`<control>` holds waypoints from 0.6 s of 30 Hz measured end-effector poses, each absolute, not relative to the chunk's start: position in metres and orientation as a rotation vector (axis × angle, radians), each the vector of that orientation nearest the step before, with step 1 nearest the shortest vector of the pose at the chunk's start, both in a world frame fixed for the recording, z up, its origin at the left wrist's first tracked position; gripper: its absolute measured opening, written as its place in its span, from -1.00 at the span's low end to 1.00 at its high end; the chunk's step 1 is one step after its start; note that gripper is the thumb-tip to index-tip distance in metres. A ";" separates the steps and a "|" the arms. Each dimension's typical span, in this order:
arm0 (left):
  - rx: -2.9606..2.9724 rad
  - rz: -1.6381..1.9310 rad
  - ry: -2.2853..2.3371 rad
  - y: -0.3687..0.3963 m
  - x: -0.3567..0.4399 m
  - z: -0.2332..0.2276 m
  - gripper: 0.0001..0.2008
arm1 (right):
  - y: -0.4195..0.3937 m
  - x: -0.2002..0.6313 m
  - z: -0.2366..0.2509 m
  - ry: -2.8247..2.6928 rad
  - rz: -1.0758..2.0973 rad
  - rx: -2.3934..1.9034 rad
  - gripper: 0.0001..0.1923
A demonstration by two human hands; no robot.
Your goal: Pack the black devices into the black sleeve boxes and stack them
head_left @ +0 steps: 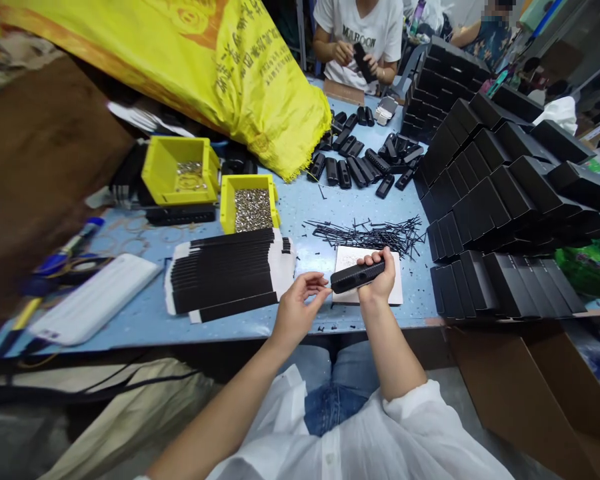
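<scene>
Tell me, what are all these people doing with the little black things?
A person's right hand grips a small black case over a white pad, and the left hand pinches at its end. Thin black pins, flat black sleeves and stacked black boxes lie around. Across the blue table, another person handles a similar case.

bins (pixel 250 207) behind flat sleeves (pixel 225 277), pins (pixel 370 235) right, stacked boxes (pixel 500 200) far right
</scene>
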State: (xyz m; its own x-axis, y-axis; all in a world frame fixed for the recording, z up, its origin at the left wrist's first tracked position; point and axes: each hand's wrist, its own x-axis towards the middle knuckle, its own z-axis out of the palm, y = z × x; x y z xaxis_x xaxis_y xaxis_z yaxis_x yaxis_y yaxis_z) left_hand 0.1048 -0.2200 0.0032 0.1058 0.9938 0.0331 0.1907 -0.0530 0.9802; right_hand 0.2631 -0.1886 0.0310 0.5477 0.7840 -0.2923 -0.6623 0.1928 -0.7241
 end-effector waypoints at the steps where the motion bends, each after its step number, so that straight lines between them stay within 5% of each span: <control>1: 1.531 1.040 1.261 -0.221 0.104 0.004 -0.85 | -0.189 0.264 0.033 -0.141 1.011 -0.902 -0.66; 13: 1.955 0.894 1.247 -0.224 0.093 -0.007 -0.82 | -0.194 0.279 0.032 -0.352 0.894 -0.932 -0.71; 18: 2.292 0.523 1.695 -0.199 -0.003 -0.024 -0.50 | -0.211 0.311 0.028 -1.029 0.536 -0.974 -0.76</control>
